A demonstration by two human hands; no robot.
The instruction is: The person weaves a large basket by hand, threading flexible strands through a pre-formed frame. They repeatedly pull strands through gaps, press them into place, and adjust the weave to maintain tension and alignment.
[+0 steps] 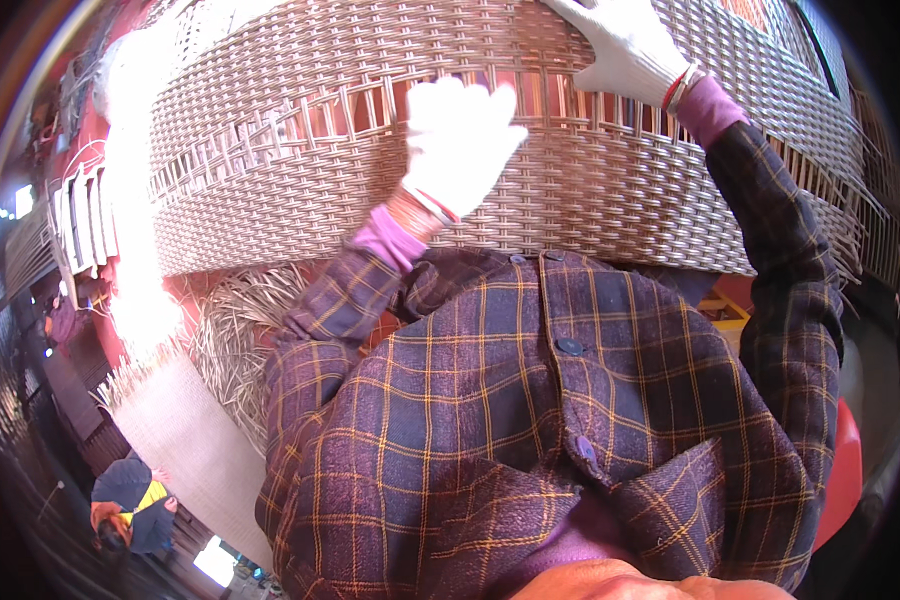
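Note:
A wide woven panel of shiny grey-brown flat strands lies in front of me, with a band of open, unwoven upright strands running across it. My left hand, in a white knitted glove, is at this gap with its fingers curled against the strands. Glare and slight blur hide what its fingertips hold, if anything. Farther up and to the right, my right hand, gloved too, rests on the weave beyond the gap. Its thumb is spread away from the fingers, and the fingertips run out of view at the top edge.
Loose strands hang in a bundle below the panel's left side. Beside them is a pale woven strip. Another person is at the lower left. A red rounded object stands by my right elbow. Strand ends stick out at the panel's right edge.

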